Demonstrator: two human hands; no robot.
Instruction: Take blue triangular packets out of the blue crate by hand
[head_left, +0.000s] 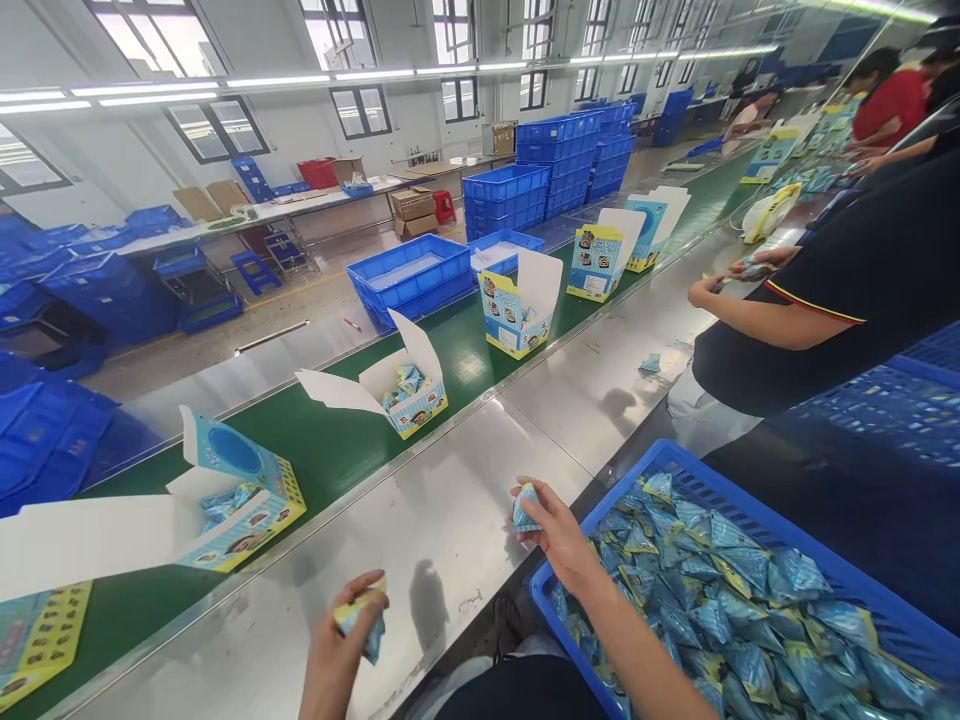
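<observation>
My left hand [341,650] is closed around a small blue and yellow sachet [361,618] above the steel counter [420,520]. My right hand [555,530] pinches another blue sachet [525,508] just left of a blue crate [675,465] heaped with several such sachets [720,610]. On the green conveyor belt [337,450] beyond the counter stand open printed cartons. The nearest open carton [240,500] holds a few sachets, and so does the second open carton [409,390].
More open cartons [517,305] ride the belt further right. A co-worker in a dark shirt [840,290] stands at my right, with a hand [705,290] over the counter. Stacked blue crates [506,195] and tables fill the floor beyond the belt.
</observation>
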